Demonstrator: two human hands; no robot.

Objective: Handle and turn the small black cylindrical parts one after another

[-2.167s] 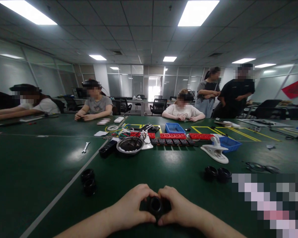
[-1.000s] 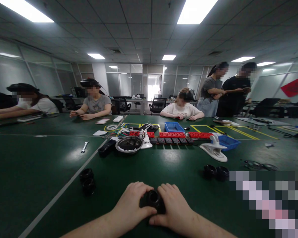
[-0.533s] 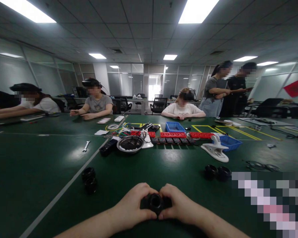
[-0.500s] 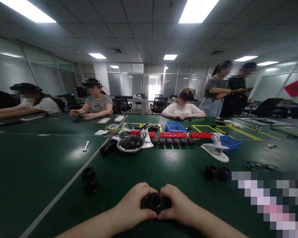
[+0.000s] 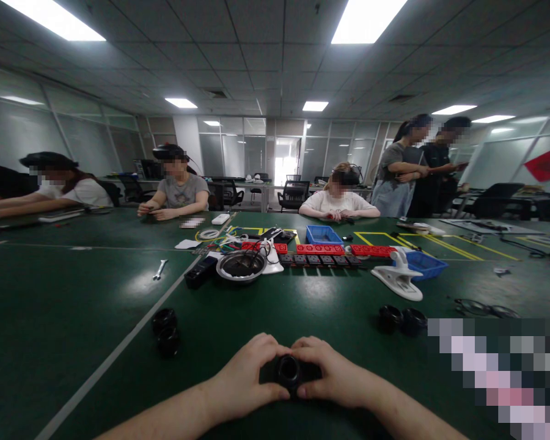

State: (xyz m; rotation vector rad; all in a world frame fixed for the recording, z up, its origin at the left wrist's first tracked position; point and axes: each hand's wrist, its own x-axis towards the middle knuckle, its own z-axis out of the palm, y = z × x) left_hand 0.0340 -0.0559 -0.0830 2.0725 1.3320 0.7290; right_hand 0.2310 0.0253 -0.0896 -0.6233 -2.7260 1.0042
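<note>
Between my two hands, near the front of the green table, is a black ring-shaped part (image 5: 288,368) with a round hole facing up towards me. My left hand (image 5: 247,374) curves around its left side, thumb at the front and fingers at the back. From the other side my right hand (image 5: 334,374) grips it the same way. The fingertips of both hands nearly meet behind it. Similar black parts stand in a pair (image 5: 165,331) to the left and another pair (image 5: 402,319) to the right.
A wrench (image 5: 160,269) lies at the left. Farther back are a metal dish (image 5: 241,267), a black handheld device (image 5: 200,272), red strips (image 5: 319,249), a blue tray (image 5: 323,234) and a white clamp (image 5: 398,280). Glasses (image 5: 486,308) lie at the right. Other people sit across the table.
My fingers have shifted slightly around the black part, and my thumbs are a little farther apart. The part itself stays in nearly the same place.
</note>
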